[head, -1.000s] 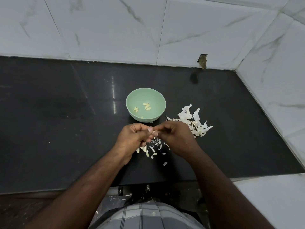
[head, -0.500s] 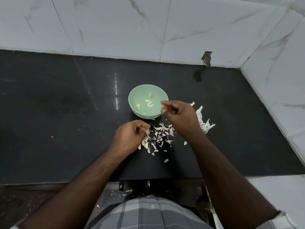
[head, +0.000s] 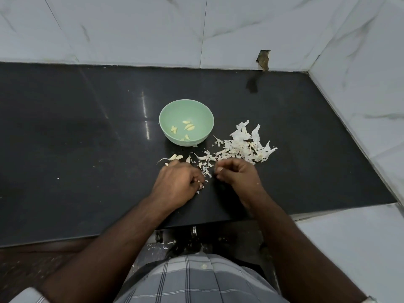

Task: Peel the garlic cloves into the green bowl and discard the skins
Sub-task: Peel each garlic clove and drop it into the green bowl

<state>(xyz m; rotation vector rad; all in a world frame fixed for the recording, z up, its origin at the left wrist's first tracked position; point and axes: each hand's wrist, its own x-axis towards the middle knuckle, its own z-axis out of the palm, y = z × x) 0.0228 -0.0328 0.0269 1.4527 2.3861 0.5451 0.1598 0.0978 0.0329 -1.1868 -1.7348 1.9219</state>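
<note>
Left hand (head: 175, 184) curled, grip on small unpeeled garlic cloves (head: 177, 157) on black bench (head: 65, 149). Right hand (head: 237, 174) curled, holding nothing visible. Round pale-green bowl (head: 166, 127) with peeled cloves (head: 189, 127) ahead; white papery skins (head: 242, 145) beyond right hand.

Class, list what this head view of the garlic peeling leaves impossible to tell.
- What the left hand holds: its curled fingers cover it.
- Whether the right hand pinches anything: fingertips tucked under.
- How many cloves lie in the green bowl: pieces too small, near wall hides some.
- Whole cloves among the skins: too small to tell.
</note>
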